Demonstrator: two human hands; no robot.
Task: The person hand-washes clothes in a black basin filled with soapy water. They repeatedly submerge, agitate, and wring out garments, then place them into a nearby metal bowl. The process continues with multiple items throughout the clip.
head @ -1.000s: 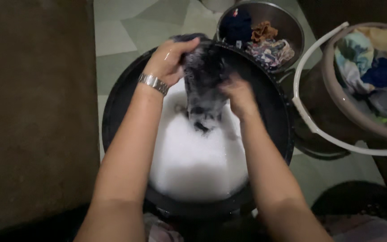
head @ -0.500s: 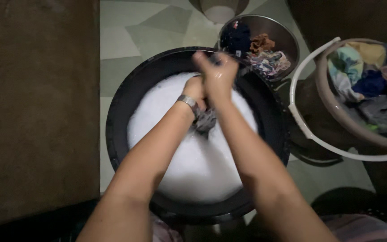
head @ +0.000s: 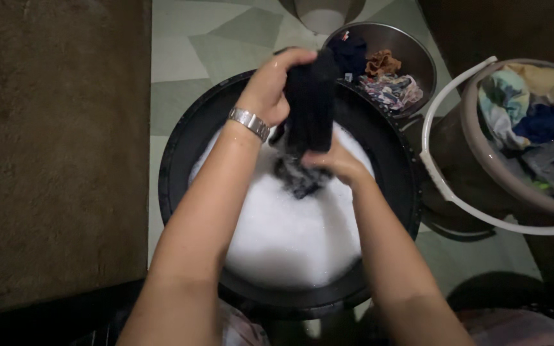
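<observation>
Left hand (head: 270,86) raised, dark cloth (head: 309,109) lifted (right hand (head: 335,160) below).

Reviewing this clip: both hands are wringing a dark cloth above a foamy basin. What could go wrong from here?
Suds may drip or splash past the black basin onto the tiled floor, leaving it slippery. The left hand wears a metal wristwatch close to the foam, so it may get soaked. The wet dark cloth, also gripped by the right hand, could slip back in.

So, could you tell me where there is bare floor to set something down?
Bare tiled floor lies beyond the black basin, bordered by the brown mat and metal bowl. A smaller patch sits below the bucket. Between basin, bowl and bucket it is crowded.
</observation>
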